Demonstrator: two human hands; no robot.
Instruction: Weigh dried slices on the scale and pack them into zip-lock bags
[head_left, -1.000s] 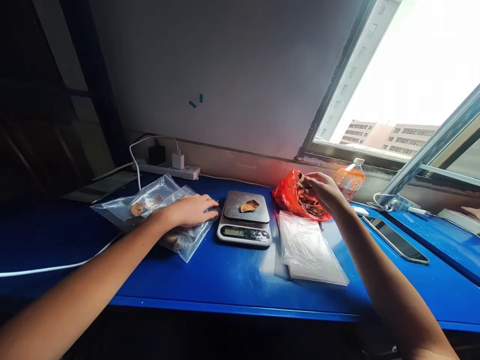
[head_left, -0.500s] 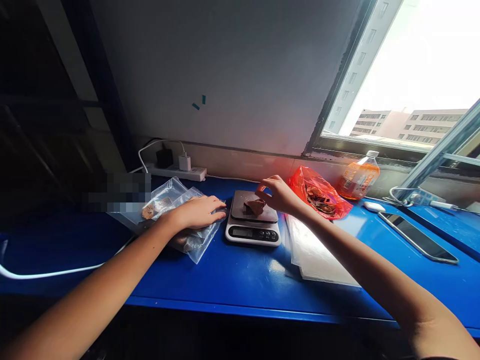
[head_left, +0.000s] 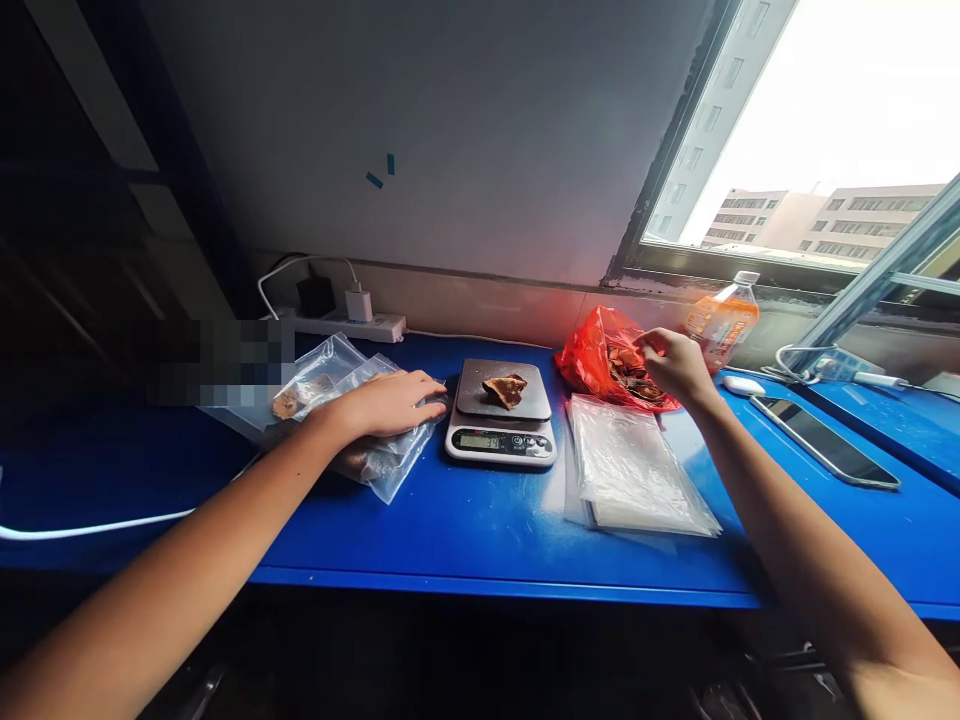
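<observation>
A white kitchen scale (head_left: 500,448) stands mid-table, its display lit with what looks like 34. A few brown pieces of dried peel (head_left: 505,391) lie on its metal plate. Left of the scale, my left hand (head_left: 395,402) rests flat with fingers stretched out over clear zip bags (head_left: 390,474), some with brown pieces inside. My right hand (head_left: 675,362) is at the right side of an open red plastic bag (head_left: 592,350) full of dried peel (head_left: 632,375). Its thumb and fingers are pinched together above the peel; whatever is between them is too small to make out.
In front of the red bag lies a stack of clear plastic bags (head_left: 637,480). A phone (head_left: 825,440), a white earbud case (head_left: 744,386) and an orange drink bottle (head_left: 731,325) are at the right. Behind is a power strip (head_left: 382,327) with chargers.
My right hand has moved from above the scale plate rightward to the red bag. The scale's display now shows digits. My left hand stays on the zip bags.
</observation>
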